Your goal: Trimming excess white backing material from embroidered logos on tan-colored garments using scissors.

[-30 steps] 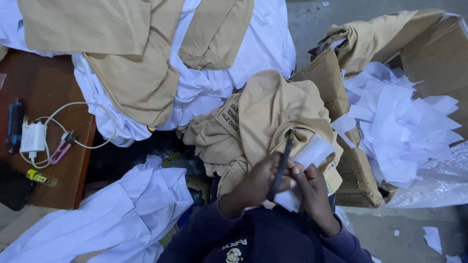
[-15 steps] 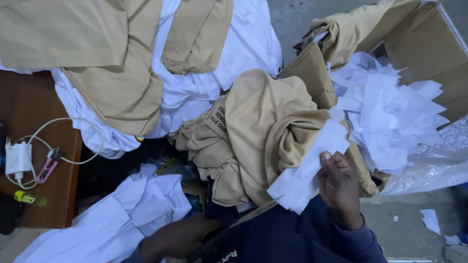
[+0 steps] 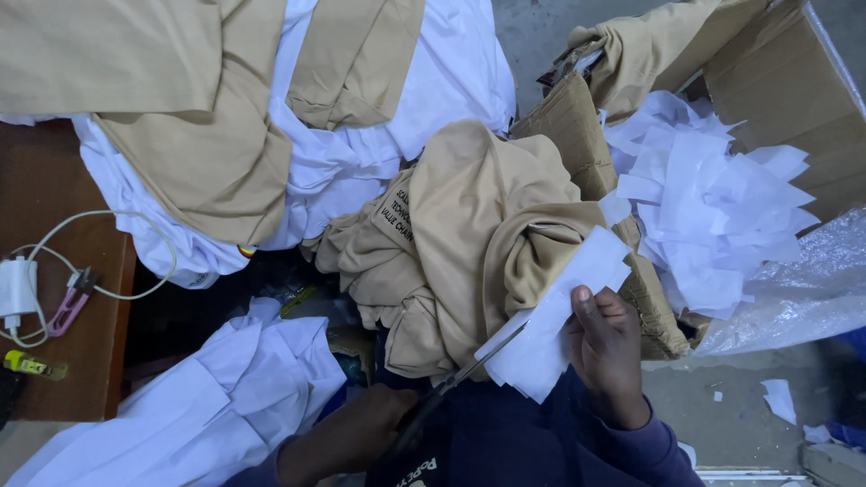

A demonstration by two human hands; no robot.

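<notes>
My right hand (image 3: 606,353) pinches a white strip of backing paper or cloth (image 3: 552,326) against a bunched tan garment (image 3: 469,243) on my lap. My left hand (image 3: 347,440), low in view, holds a pair of scissors (image 3: 458,379). The blades point up and right, and their tips reach the strip's lower left edge. Dark print shows on a fold of the tan garment. My sleeves and lap are dark blue.
A cardboard box (image 3: 794,99) at right holds a heap of white scraps (image 3: 713,207) and another tan garment (image 3: 649,45). Tan and white garments (image 3: 225,117) pile at top left. A brown table (image 3: 54,298) carries a white charger and cable (image 3: 18,289). White cloth (image 3: 225,397) lies at lower left.
My left hand dropped from the garment to my lap and now brings the scissors up to the strip. My right hand holds the white strip, now lifted out from the garment.
</notes>
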